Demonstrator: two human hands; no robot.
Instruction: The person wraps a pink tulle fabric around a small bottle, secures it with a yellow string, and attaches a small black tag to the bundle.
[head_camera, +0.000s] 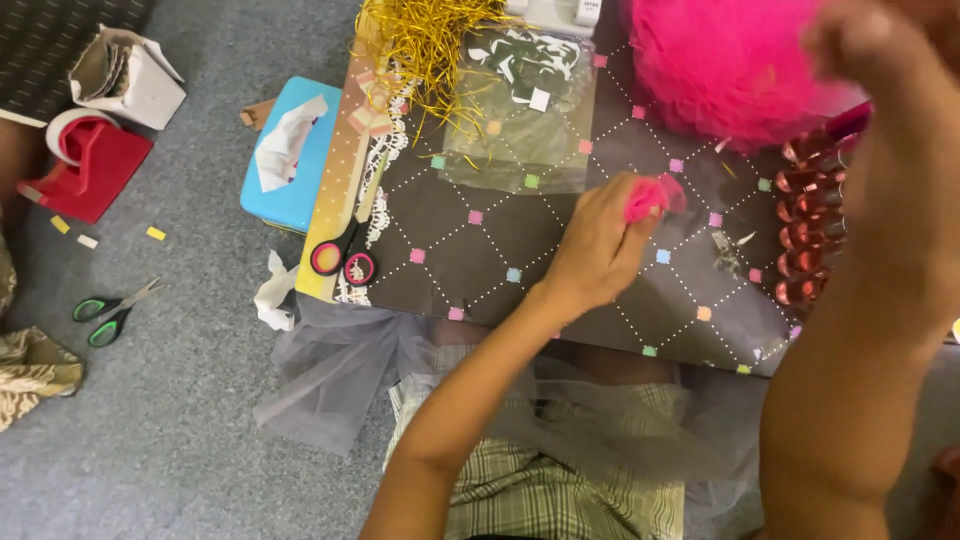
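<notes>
My left hand (598, 243) is over a dark board (480, 260) patterned with dotted diamonds and small coloured squares, its fingers pinched on a small wad of pink netting (650, 195). My right hand (865, 45) is raised close to the camera at the upper right, blurred, gripping a big fluffy pink tulle pompom (725, 60) that hangs above the board's far right corner. The right forearm hides the board's right edge.
Pink-handled scissors (342, 258) lie on the board's left edge by white lace. Gold shredded ribbon (425, 45), a clear plastic bag (520, 120), shiny red beads (810, 220), a blue tissue box (290, 150), green scissors (112, 310), a red tape dispenser (90, 165) and grey tulle (335, 365) surround it.
</notes>
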